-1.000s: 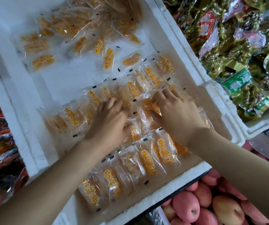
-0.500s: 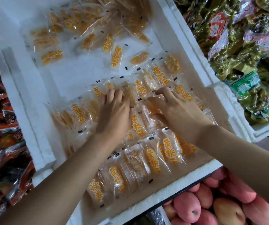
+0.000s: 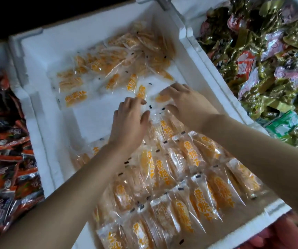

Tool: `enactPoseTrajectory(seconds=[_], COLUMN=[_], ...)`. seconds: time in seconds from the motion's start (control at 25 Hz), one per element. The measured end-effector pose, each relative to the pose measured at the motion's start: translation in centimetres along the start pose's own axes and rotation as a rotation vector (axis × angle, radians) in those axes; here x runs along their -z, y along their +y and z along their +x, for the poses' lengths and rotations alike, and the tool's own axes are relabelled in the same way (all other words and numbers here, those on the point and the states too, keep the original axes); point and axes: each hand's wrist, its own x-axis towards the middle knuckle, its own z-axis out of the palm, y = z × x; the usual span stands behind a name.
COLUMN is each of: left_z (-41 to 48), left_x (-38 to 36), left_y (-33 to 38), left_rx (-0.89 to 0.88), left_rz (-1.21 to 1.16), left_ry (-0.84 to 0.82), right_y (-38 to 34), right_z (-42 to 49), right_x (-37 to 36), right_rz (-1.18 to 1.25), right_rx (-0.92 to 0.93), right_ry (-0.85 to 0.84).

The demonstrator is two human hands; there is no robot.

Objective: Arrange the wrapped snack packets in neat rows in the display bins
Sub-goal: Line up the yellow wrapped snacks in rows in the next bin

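Note:
A white foam bin (image 3: 189, 38) holds clear snack packets with orange print. Neat overlapping rows of packets (image 3: 198, 186) fill its near half. At the far end lies a loose pile of the same packets (image 3: 126, 56). My right hand (image 3: 189, 103) reaches past the rows, its fingers and thumb curled round a loose packet (image 3: 161, 98). Just left of it, my left hand (image 3: 129, 121) rests with relaxed fingers at the top edge of the rows, its fingertips beside another loose packet (image 3: 141, 91). The picture is slightly blurred.
Bare white bin floor (image 3: 94, 119) lies left of my hands. The neighbouring bin on the right holds green and pink wrapped snacks (image 3: 270, 60). Red and dark packets (image 3: 4, 159) fill the bin on the left. Reddish fruit (image 3: 288, 236) shows blurred below the bin's near edge.
Both hands have left the middle row and moved farther into the bin, toward the loose packets. The right hand now holds a loose packet. The camera view has shifted too.

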Motion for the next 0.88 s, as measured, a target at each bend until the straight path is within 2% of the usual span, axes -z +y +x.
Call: enactPoseTrajectory(seconds=[0.12,0.2,0.28,0.4,0.56,0.64,0.72,0.76,0.88], left_z=[4.1,5.6,6.5,7.0,6.7,5.8,4.1,2.9,-1.7], left_x=[-0.7,-1.6,-2.5,-2.9,-1.3,0.0,1.4,1.9,2.5], left_y=[-1.1,-1.5,-1.8,-1.9,-0.6,0.1,0.9,1.4,3.1], left_rx=[0.231,0.312,0.35,0.433,0.459,0.447,0.421,0.409,0.423], left_rz=[-0.07,0.007,0.037,-0.182,-0.332,-0.496,-0.658,-0.72,-0.868], left_ry=[-0.062,-0.068,-0.061,-0.054,0.047,0.12,0.118,0.088,-0.038], right_y=[1.0,1.3,1.3,1.0,-0.1,-0.7,-1.8,-2.4,-3.0], right_z=[4.5,6.1,6.7,6.5,5.9,5.3,3.5,2.2,-2.0], right_x=[-1.3,-2.1,-2.2,-2.0,0.3,1.6,2.6,2.8,2.3], right_rz=[0.025,-0.018,-0.121,-0.27,-0.215,-0.066,0.345,0.525,0.747], right_rx=[-0.089,-0.123,-0.105,-0.022,0.011,-0.051,-0.097,-0.096,-0.104], right_ry=[-0.183,-0.221,-0.173,-0.065,0.133,0.217,0.254,0.239,0.043])
